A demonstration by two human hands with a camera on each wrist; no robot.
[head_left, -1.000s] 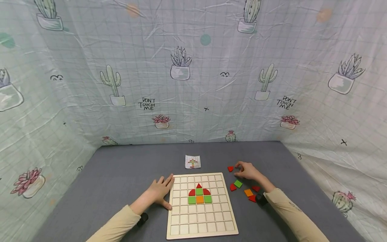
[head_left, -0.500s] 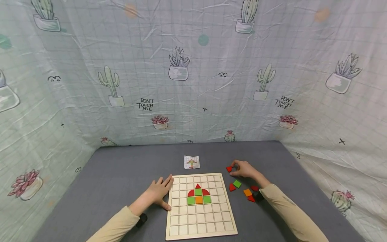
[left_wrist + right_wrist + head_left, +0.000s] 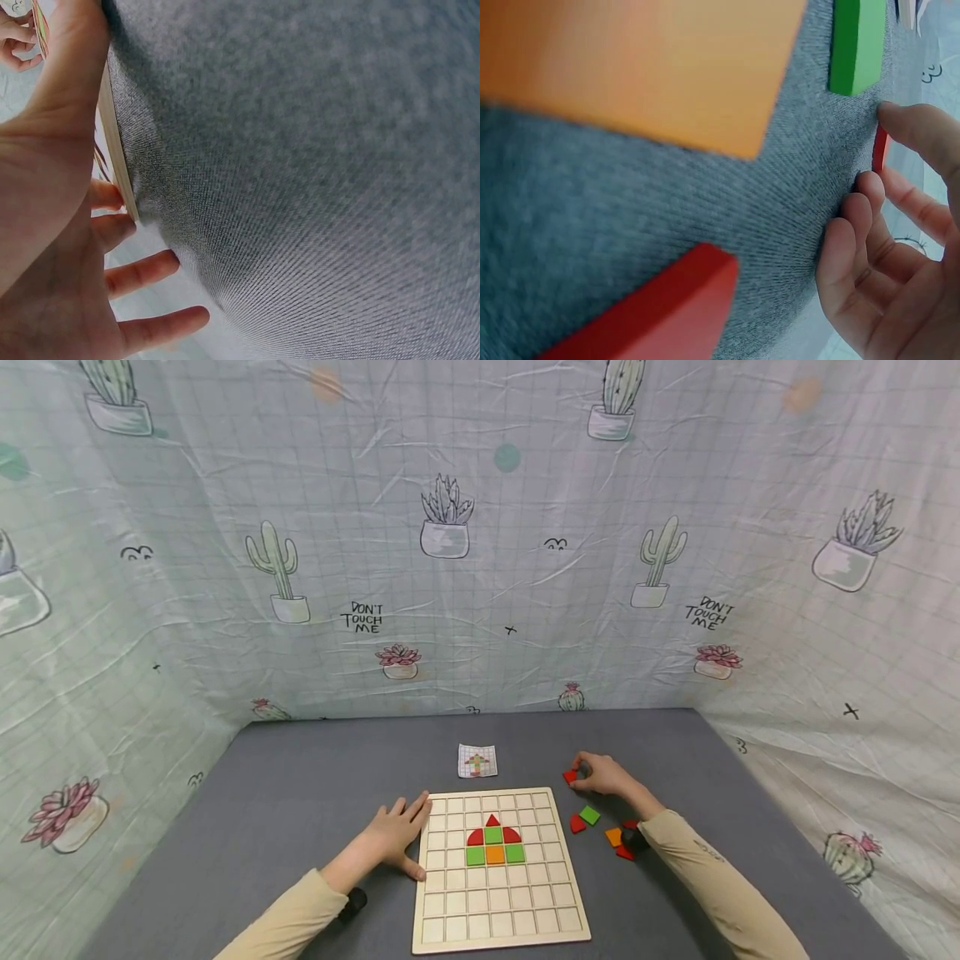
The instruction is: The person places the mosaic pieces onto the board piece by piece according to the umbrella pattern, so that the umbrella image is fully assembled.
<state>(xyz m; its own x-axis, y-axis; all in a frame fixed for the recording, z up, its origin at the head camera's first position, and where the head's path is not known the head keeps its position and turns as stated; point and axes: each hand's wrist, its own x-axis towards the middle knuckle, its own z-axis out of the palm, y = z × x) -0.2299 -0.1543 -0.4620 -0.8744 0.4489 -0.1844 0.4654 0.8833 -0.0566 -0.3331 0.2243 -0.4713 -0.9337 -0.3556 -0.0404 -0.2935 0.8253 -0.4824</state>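
Note:
A square wooden grid board (image 3: 457,906) lies on the table. Red, green and orange tiles (image 3: 493,836) form an arrowhead-like shape in its upper middle. My left hand (image 3: 390,837) rests along the board's left edge, its fingers spread at the upper left corner and its thumb lower down. In the left wrist view, fingers of the left hand (image 3: 67,292) touch the wooden edge. Right of the board's far corner, my right hand (image 3: 603,775) pinches a red tile (image 3: 570,777) between thumb and index finger. The right wrist view shows this red tile (image 3: 880,148) at the table surface.
Between board and right forearm lie loose tiles: a green square (image 3: 589,815), a red piece (image 3: 577,823), an orange square (image 3: 614,837) and more red pieces (image 3: 625,852). A small printed pattern card (image 3: 477,761) lies behind the board. Cactus-print cloth (image 3: 480,568) surrounds the table.
My right hand has moved a little left to the far red tile and now grips it. The left hand and the board stay in place.

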